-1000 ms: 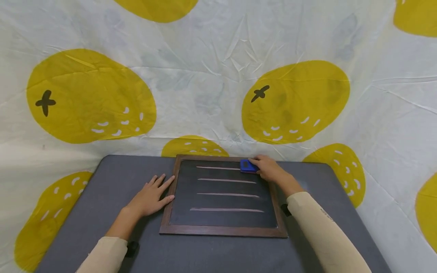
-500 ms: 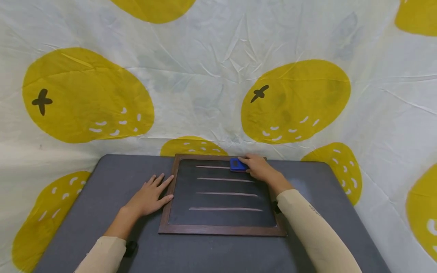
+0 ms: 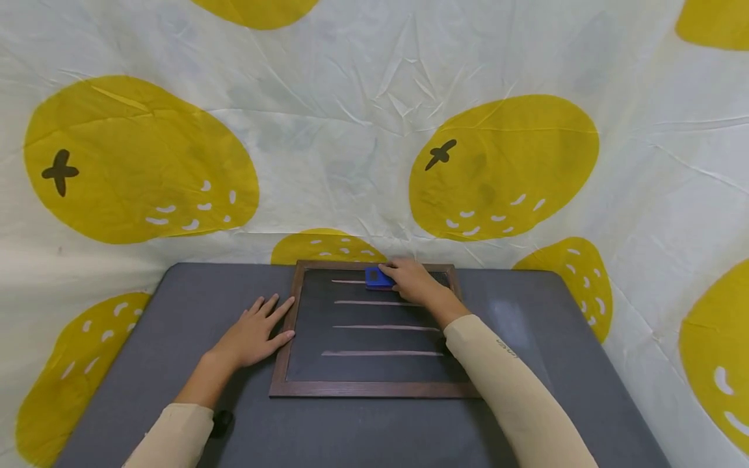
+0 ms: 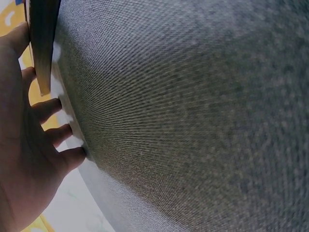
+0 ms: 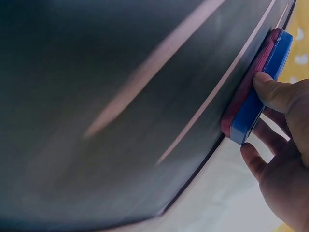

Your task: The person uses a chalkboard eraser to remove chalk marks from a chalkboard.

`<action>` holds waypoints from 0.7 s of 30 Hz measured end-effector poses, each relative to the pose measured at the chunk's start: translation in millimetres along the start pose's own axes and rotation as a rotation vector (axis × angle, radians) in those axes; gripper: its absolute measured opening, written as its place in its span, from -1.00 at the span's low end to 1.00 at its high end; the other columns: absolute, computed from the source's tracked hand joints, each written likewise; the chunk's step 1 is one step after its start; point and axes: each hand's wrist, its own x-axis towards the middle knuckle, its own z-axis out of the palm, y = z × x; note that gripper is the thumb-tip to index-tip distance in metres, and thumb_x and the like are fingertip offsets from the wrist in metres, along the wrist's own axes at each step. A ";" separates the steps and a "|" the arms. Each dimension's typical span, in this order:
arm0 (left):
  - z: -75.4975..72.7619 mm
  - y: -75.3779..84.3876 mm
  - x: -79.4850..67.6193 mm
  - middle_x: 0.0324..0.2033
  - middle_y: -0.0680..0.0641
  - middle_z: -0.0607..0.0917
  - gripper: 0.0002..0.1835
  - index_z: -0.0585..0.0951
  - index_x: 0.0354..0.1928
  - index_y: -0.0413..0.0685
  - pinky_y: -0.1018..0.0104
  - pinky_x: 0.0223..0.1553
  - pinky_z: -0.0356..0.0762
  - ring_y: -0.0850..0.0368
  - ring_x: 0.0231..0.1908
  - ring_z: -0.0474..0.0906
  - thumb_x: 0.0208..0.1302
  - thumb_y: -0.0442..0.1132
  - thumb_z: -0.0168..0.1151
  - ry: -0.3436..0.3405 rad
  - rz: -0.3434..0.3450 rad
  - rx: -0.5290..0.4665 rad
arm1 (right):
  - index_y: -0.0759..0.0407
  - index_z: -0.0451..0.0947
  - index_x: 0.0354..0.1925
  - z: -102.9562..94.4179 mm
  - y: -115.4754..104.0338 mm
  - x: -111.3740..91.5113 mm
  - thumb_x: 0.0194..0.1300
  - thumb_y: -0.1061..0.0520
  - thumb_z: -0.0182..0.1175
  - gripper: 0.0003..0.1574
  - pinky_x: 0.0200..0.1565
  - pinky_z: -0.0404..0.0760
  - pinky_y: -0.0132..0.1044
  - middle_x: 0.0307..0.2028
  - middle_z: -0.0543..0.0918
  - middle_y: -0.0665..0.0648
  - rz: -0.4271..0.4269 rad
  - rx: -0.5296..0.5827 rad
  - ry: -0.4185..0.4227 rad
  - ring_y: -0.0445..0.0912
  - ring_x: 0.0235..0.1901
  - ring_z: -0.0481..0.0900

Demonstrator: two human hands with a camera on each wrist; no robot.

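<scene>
A chalkboard (image 3: 374, 374) in a brown wooden frame lies on the dark grey table, with several pale pink chalk lines (image 3: 383, 353) across it. My right hand (image 3: 412, 281) grips a blue chalkboard eraser (image 3: 374, 277) on the topmost line; only that line's left end shows beside the eraser. In the right wrist view the eraser's reddish felt side (image 5: 248, 84) faces down on the board, thumb on one edge and fingers on the other. My left hand (image 3: 248, 335) lies with fingers spread on the table, its thumb and index fingertip at the frame's left side.
The grey table (image 3: 351, 432) extends on both sides of the board. Behind it hangs a white cloth (image 3: 333, 162) printed with large yellow fruit shapes, close to the table's back edge. My right sleeve (image 3: 509, 383) covers the board's lower right corner.
My right hand has slid the eraser leftward along the top chalk line, and the line's right part is gone. The left hand stays at the frame. The head view has shifted slightly.
</scene>
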 end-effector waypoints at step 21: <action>4.8 -7.0 -6.4 0.53 -0.38 0.25 -0.19 0.20 0.63 0.11 -0.59 0.31 0.18 -0.58 0.49 0.11 0.51 0.30 0.04 0.034 0.042 -0.017 | -0.03 0.15 0.62 -6.4 -89.5 58.3 0.57 -0.05 0.14 -0.21 0.37 0.48 0.10 0.52 0.33 0.11 -0.005 -0.111 -0.087 0.09 0.45 0.37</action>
